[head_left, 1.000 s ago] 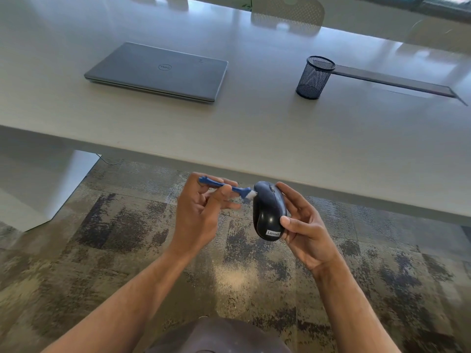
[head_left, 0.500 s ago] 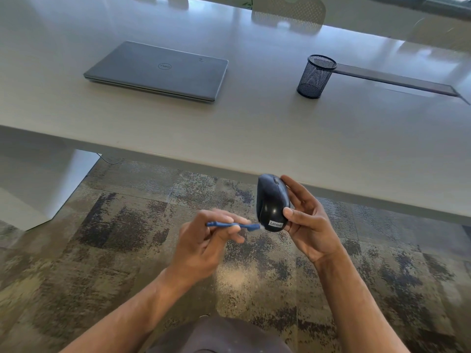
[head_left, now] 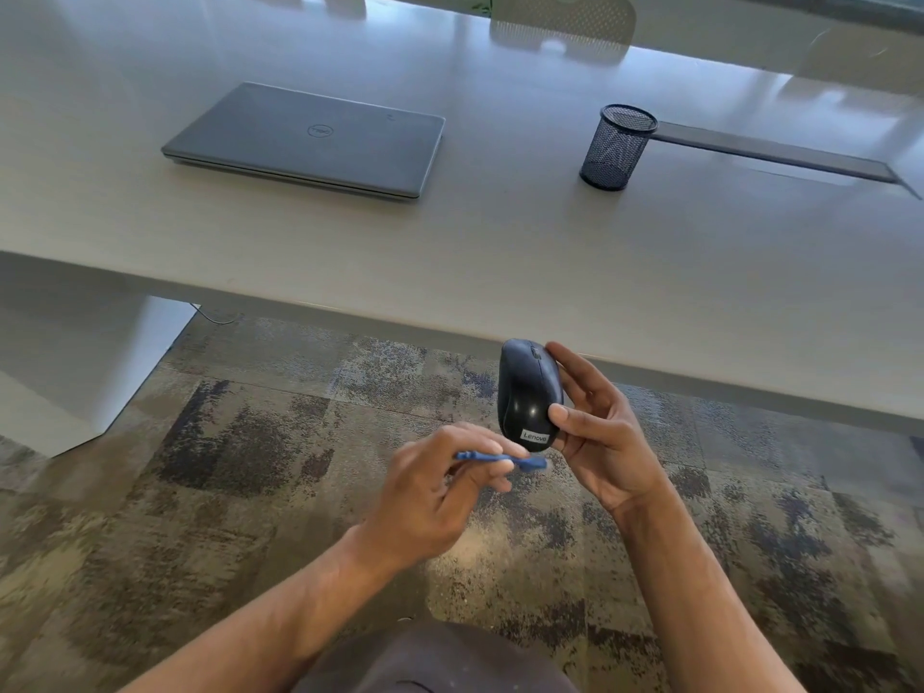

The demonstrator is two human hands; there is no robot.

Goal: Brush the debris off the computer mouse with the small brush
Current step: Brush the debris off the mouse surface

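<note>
Here, right hand (head_left: 602, 442) gripping glossy rounded black mouse (head_left: 527, 400), left hand (head_left: 440, 497) pinching slim blue brush (head_left: 500, 460).

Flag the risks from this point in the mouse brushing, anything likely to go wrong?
1. The mouse is held on end by the right hand past the table edge, over carpet; a slip probably means a drop.
2. The brush, pinched in the left hand, sits just below the mouse's bottom end, so the next stroke may miss.
3. Brushed debris would likely land in the carpet.
</note>
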